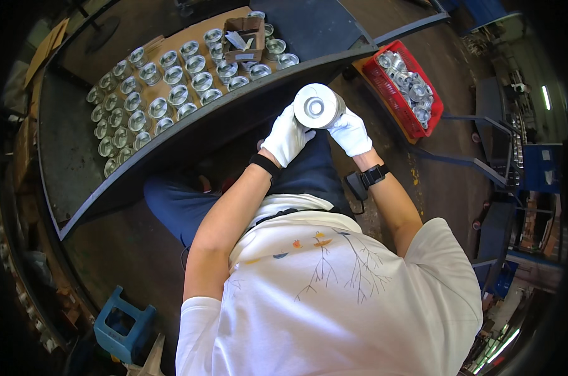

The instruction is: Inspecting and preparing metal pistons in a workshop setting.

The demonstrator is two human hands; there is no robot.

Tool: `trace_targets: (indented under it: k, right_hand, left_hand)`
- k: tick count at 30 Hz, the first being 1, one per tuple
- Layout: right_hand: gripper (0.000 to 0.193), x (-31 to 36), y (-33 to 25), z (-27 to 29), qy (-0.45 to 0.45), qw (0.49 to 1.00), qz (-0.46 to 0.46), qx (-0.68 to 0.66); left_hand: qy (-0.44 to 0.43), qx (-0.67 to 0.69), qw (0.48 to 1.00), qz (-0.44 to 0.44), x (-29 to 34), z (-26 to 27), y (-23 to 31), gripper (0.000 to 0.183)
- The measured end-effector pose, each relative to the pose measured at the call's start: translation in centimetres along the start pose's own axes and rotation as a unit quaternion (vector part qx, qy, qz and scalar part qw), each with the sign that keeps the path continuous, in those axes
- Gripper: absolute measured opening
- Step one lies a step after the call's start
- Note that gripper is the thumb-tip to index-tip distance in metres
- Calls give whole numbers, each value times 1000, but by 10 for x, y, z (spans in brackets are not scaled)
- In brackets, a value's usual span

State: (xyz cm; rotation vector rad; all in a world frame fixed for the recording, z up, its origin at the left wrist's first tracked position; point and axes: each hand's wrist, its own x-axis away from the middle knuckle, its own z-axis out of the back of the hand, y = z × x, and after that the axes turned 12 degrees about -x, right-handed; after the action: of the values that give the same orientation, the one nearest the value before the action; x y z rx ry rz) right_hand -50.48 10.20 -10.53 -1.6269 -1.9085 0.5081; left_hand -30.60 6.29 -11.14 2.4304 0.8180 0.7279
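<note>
A round, silvery metal part point(304, 111) is held up between my two hands, beyond the near edge of the table. Its pale disc-shaped face, with a raised ring in the middle, is turned upward. My left hand point(286, 139), in a white glove, grips its left side with the fingers curled round it. From the right, my right hand point(351, 134), also in a white glove, closes on its side. The part's underside is hidden, as are some of the fingertips.
On the dark table point(321, 31), several shiny metal cups point(178, 94) stand in rows on cardboard point(199, 28). A small cardboard box point(244, 39) sits among them. To the right is a red crate point(435, 116) of metal pieces point(409, 84). A blue stool point(124, 323) stands at lower left.
</note>
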Motion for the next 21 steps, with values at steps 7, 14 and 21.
trace_targets:
  k: [7,14,21]
  right_hand:
    - [58,3,-5,-15,27,994,33,102]
    - [56,-1,-7,-9,-4,999,15,36]
    - [54,-2,-3,-8,-16,988,67,140]
  left_hand:
    - [-4,-22,1000,16,4,-6,5,46]
    - [-12,-15,1000,11,4,-5,5,49]
    - [-6,-22,1000,19,1,-4,5,51]
